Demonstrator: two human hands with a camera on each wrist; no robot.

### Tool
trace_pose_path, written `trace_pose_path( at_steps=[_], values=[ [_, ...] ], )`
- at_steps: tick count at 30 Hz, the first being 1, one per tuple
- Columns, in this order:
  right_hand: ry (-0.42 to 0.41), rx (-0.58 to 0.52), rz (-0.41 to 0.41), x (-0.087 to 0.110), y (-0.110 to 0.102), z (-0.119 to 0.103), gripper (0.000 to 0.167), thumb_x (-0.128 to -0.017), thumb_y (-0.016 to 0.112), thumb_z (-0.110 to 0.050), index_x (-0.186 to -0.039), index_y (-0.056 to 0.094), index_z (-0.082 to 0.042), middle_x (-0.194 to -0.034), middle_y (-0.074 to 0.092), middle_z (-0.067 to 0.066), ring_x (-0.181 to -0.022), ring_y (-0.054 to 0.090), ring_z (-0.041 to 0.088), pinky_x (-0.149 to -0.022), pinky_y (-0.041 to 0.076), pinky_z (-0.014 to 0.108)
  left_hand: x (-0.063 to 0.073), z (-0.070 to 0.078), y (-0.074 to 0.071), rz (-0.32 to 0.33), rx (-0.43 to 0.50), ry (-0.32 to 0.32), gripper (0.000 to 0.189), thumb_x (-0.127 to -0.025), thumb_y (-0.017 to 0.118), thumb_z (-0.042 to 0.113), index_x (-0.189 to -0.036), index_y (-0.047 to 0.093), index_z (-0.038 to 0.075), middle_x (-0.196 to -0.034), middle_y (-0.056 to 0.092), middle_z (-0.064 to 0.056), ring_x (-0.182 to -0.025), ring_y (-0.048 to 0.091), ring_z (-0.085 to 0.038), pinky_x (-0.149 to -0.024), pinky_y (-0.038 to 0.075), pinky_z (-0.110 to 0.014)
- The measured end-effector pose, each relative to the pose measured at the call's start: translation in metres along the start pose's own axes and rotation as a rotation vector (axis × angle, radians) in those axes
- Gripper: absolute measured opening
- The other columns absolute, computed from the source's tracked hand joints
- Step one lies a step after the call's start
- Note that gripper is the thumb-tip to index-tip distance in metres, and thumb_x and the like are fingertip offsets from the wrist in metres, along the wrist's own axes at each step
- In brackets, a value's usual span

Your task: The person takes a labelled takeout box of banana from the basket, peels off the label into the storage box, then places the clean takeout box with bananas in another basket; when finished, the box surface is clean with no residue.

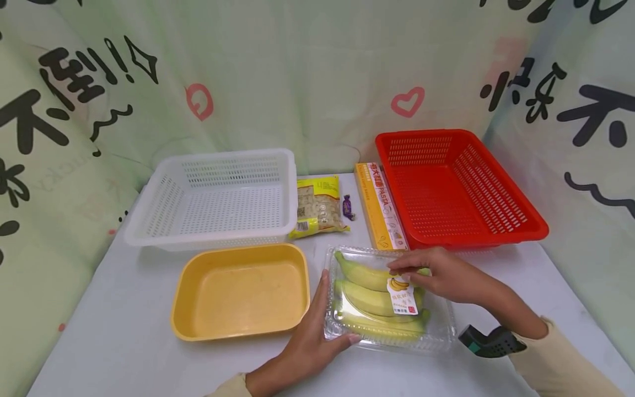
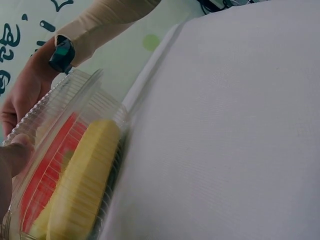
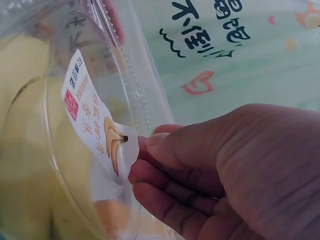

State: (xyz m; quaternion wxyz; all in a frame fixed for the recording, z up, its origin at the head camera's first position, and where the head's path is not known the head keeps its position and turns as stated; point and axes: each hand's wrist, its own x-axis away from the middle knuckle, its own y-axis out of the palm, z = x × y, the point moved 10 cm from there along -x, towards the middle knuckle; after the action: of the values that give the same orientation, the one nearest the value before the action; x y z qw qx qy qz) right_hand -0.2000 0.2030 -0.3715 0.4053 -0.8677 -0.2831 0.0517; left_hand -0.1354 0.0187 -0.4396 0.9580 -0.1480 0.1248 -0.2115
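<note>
A clear plastic clamshell box [image 1: 441, 325] of bananas [image 1: 369, 300] lies on the table in front of me. My left hand [image 1: 315, 331] grips its left side, fingers along the side and thumb over the front edge. On the lid is a white banana label [image 1: 403, 298] with a picture and red print. My right hand [image 1: 446, 273] reaches over from the right. In the right wrist view, its thumb and forefinger pinch the picture end of the label [image 3: 95, 120], with the other fingers curled beneath. The left wrist view shows the left thumb [image 2: 20, 150] on the box rim.
Left of the box stands a yellow tub [image 1: 240, 292], with a white basket [image 1: 218, 234] behind it. Behind the box are a yellow snack bag [image 1: 319, 207], a purple-wrapped candy [image 1: 348, 208], an orange-and-white pasta box [image 1: 379, 209] and a red basket [image 1: 533, 229]. A printed curtain [image 1: 297, 82] encloses the table.
</note>
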Motion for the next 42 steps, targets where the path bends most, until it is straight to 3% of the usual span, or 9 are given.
trace_pose_path(
  at_steps=[9, 24, 29, 36, 42],
  values=[
    [0.056, 0.016, -0.006, -0.001, 0.008, 0.005, 0.029, -0.084, 0.076, -0.01, -0.112, 0.075, -0.015, -0.112, 0.068, 0.001, -0.1, 0.061, 0.021, -0.077, 0.057, 0.028, 0.002, -0.001, 0.002, 0.01, 0.001, 0.019, 0.108, -0.086, 0.074, 0.038, -0.157, -0.005, 0.014, -0.162, -0.004, -0.009, -0.147, 0.002, -0.022, -0.116, 0.008, -0.034],
    [-0.021, 0.102, 0.062, -0.003, 0.006, 0.002, 0.017, -0.083, 0.077, -0.011, -0.097, 0.076, -0.021, -0.092, 0.065, -0.011, -0.082, 0.057, 0.011, -0.073, 0.054, 0.022, 0.0, 0.0, 0.001, 0.004, -0.001, 0.014, 0.108, -0.087, 0.073, 0.038, -0.157, -0.006, 0.015, -0.162, -0.005, -0.004, -0.147, 0.001, -0.019, -0.116, 0.007, -0.033],
    [-0.042, 0.046, 0.078, -0.002, 0.003, 0.005, 0.015, -0.083, 0.077, -0.011, -0.095, 0.077, -0.02, -0.092, 0.066, -0.01, -0.082, 0.058, 0.013, -0.073, 0.055, 0.024, 0.0, 0.002, 0.001, 0.01, -0.001, 0.04, 0.109, -0.087, 0.074, 0.037, -0.156, -0.005, 0.011, -0.162, -0.004, -0.012, -0.147, 0.003, -0.025, -0.116, 0.008, -0.034],
    [-0.084, -0.053, 0.136, 0.001, 0.0, 0.014, 0.01, -0.086, 0.074, -0.013, -0.096, 0.076, -0.016, -0.093, 0.067, -0.009, -0.085, 0.06, 0.015, -0.075, 0.056, 0.029, 0.0, 0.003, 0.001, 0.01, -0.017, 0.062, 0.108, -0.087, 0.073, 0.037, -0.156, -0.006, 0.011, -0.162, -0.004, -0.01, -0.147, 0.004, -0.027, -0.116, 0.009, -0.037],
    [-0.105, -0.121, 0.173, 0.004, -0.002, 0.022, 0.01, -0.088, 0.073, -0.016, -0.097, 0.077, -0.015, -0.095, 0.069, -0.008, -0.089, 0.06, 0.015, -0.077, 0.056, 0.028, -0.001, 0.001, 0.0, -0.006, -0.008, 0.033, 0.109, -0.087, 0.073, 0.039, -0.156, -0.007, 0.014, -0.162, -0.007, -0.006, -0.147, 0.001, -0.022, -0.116, 0.009, -0.038]
  ],
)
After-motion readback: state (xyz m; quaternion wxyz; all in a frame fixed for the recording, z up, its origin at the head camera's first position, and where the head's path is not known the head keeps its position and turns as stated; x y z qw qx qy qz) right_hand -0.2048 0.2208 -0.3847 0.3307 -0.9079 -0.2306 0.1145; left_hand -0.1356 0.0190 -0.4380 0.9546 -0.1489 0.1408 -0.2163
